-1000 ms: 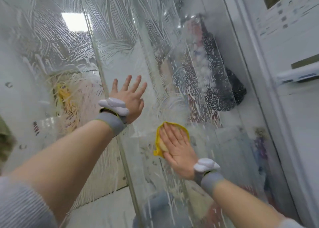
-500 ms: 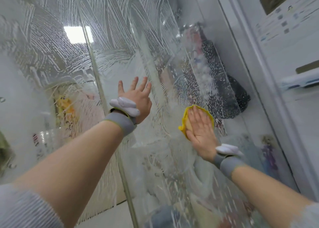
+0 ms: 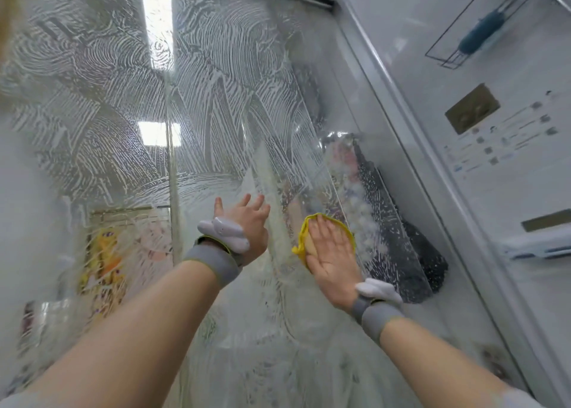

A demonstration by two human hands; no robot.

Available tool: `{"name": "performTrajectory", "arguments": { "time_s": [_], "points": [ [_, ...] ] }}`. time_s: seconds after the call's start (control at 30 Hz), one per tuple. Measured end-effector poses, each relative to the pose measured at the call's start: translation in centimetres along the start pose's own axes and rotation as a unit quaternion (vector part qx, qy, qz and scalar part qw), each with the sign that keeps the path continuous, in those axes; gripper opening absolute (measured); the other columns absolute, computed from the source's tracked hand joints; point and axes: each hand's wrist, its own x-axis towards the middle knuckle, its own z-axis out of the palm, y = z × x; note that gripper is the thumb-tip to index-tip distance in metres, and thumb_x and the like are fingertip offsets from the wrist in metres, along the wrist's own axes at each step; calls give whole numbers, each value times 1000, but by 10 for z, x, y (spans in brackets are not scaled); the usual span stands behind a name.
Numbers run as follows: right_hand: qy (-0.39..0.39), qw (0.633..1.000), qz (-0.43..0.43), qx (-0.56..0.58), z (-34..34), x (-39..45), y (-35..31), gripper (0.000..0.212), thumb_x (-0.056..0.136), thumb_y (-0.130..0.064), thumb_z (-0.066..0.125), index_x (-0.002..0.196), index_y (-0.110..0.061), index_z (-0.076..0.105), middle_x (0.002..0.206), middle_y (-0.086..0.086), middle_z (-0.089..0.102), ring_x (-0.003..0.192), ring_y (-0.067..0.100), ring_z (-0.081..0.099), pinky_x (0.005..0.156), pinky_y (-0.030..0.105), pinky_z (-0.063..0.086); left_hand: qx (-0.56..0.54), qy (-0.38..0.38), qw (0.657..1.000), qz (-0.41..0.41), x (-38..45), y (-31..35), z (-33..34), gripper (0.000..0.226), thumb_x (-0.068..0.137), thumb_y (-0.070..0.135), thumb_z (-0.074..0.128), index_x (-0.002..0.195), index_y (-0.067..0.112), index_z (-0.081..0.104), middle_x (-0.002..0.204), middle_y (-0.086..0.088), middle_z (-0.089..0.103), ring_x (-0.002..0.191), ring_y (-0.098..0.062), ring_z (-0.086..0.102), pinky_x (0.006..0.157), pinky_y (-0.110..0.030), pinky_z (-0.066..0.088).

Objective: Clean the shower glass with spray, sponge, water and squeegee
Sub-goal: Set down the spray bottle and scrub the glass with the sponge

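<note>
Right hand point(image 3: 332, 253) plus yellow sponge point(image 3: 304, 237) has moved up and right across the shower glass point(image 3: 216, 114) since a second ago; left hand point(image 3: 247, 225) has shifted right too, same pose; right grip: palm flat, fingers straight, pressing sponge against the glass, sponge edge showing above and left of the fingers; left grip: wide, fingers spread, palm against the glass just left of the sponge, holding nothing; glass covered in swirled white soap streaks, heaviest upper half; grey wristbands with white pods on both wrists; blue-handled brush point(image 3: 482, 33) in a wire rack point(image 3: 445, 58) upper right on the wall
</note>
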Motion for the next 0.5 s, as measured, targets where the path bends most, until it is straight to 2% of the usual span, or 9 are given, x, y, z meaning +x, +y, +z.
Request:
{"name": "performTrajectory", "arguments": {
  "time_s": [0.07,0.13,0.2,0.3,0.33,0.37,0.5],
  "points": [
    [-22,994,108,-5,-8,35,0,83,75,-54,0,152,-24,-2,159,-5,-11,147,13,-8,117,31,-11,-5,-11,1000,0,0,0,-4,55,98,24,30,152,22,17,162,6,3,150,-17,4,114,-63,6],
    [-26,989,144,4,-17,69,-9,71,88,-49,11,153,-25,-2,160,-3,-10,147,14,-8,118,35,-8,-6,-8,1000,-5,0,1,-4,56,98,24,31,152,22,17,162,6,4,150,-17,4,115,-63,6],
    [-21,996,81,-5,-19,80,-23,64,93,-45,16,153,-26,1,160,-3,-8,147,13,-7,118,34,-9,-12,5,1000,-8,0,2,-1,56,97,24,32,151,22,20,162,7,6,149,-16,5,115,-63,6],
    [-8,997,-77,-19,-14,57,-22,76,81,-50,6,152,-26,10,160,-4,3,148,14,1,117,33,-7,-24,24,999,1,5,-1,1,58,96,20,34,152,21,19,162,5,6,149,-15,5,116,-59,6],
    [-3,995,-94,-21,-12,55,-14,77,80,-50,7,152,-25,13,160,-4,6,148,15,3,118,33,-5,-27,31,999,4,6,-4,3,59,96,19,34,152,20,19,162,4,5,149,-15,5,116,-55,6],
    [3,996,-80,-25,-17,61,-3,77,80,-50,8,152,-24,13,160,-3,6,148,15,3,118,32,-5,-36,39,999,8,7,-6,2,60,96,17,34,153,18,18,163,2,5,149,-16,5,118,-52,6],
    [-16,995,91,-40,-24,114,13,62,97,-41,20,153,-21,2,161,0,-4,148,16,-3,119,34,-4,-31,40,999,7,13,-9,1,59,96,16,32,153,12,18,162,-4,6,149,-19,7,120,-43,11]
  ]
}}
